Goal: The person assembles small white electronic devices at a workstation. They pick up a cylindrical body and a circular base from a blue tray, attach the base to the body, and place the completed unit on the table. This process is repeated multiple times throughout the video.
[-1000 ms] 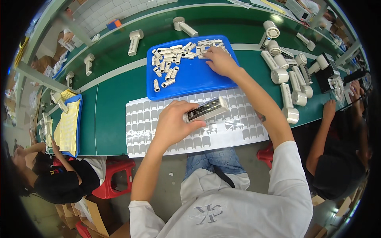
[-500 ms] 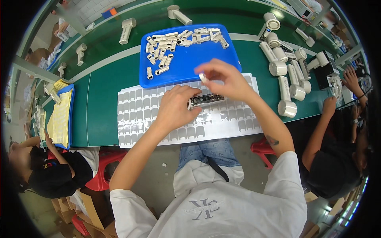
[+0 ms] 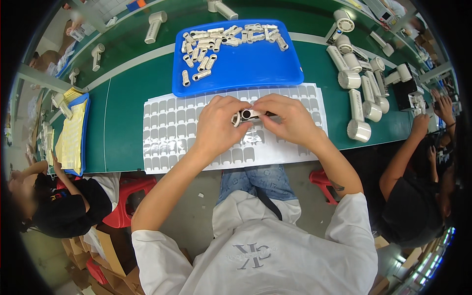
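Observation:
Above the white sheet of grey stickers [image 3: 183, 129], both my hands meet on an opened handheld fan [image 3: 236, 119], its body lying crosswise. My left hand [image 3: 216, 125] is closed round its left end. Between thumb and fingers, my right hand [image 3: 290, 118] pinches a small white cover piece [image 3: 252, 114] with a round black spot and lays it against the fan's open side. My fingers hide most of the fan, so I cannot tell whether the cover is seated. Similar white pieces [image 3: 202, 75] lie in the blue tray [image 3: 250, 64] just beyond.
Several white handheld fans [image 3: 359, 129] lie clustered on the green table [image 3: 125, 123] at the right, beside a black box [image 3: 404, 88]. More fans [image 3: 155, 27] rest farther back. Yellow sheets [image 3: 72, 142] fill a tray at the left. Other people sit at both sides.
My right hand has come down with the cover piece from above the fan onto its open side, where the circuit board showed. My left hand keeps its hold. The whole view has shifted slightly.

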